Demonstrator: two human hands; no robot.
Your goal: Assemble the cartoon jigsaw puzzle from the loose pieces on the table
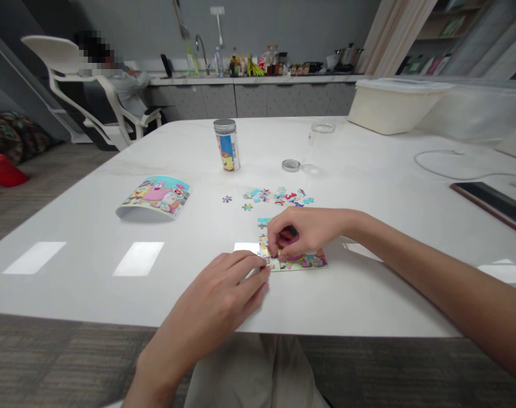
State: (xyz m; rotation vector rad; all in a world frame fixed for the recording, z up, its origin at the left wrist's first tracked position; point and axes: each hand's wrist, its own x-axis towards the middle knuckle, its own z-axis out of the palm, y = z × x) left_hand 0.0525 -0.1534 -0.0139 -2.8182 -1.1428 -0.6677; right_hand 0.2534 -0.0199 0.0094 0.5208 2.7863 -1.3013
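Left hand (224, 289) and right hand (304, 229) touch a partly joined puzzle (318, 260).

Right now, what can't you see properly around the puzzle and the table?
All in the head view:
Part of the puzzle: hidden by the right hand.
Whether the right hand pinches a piece: hidden by its own fingers.
Pictures on the loose pieces: too small.
One end of the phone: cut off by the right edge.
Words on the back bottles: too small and blurred.

Puzzle (301, 261) partly hidden under right hand (304, 229), center.
Phone (498, 203) cut by right edge; person's head (97, 52) pixelated, upper left.
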